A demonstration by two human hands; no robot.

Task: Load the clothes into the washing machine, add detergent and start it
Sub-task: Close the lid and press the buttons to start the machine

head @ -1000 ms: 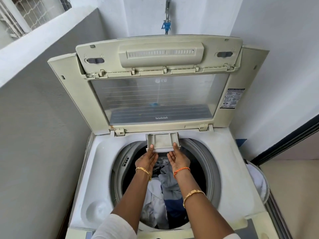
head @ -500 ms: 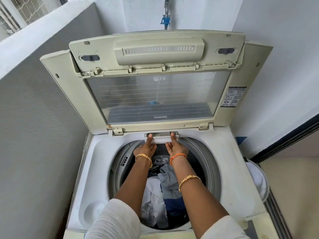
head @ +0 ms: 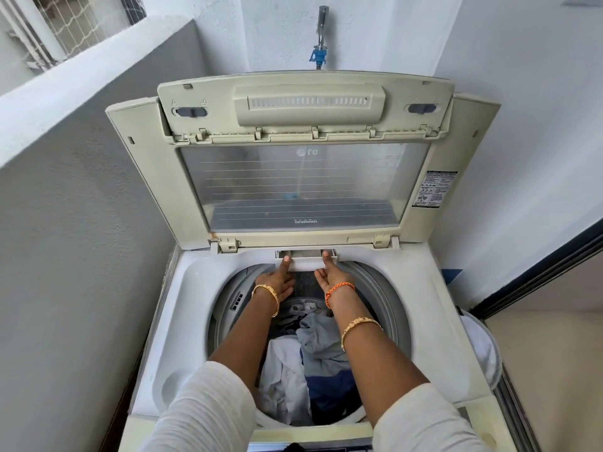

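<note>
White detergent drawer sits nearly flush, both thumbs pressing its front, left hand and right hand fingers relaxed.

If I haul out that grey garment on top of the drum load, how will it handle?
The grey garment lies crumpled in soft folds, so it will probably flop and drape. It looks thin, so likely light. It overlaps the white cloth and may drag it along.
</note>
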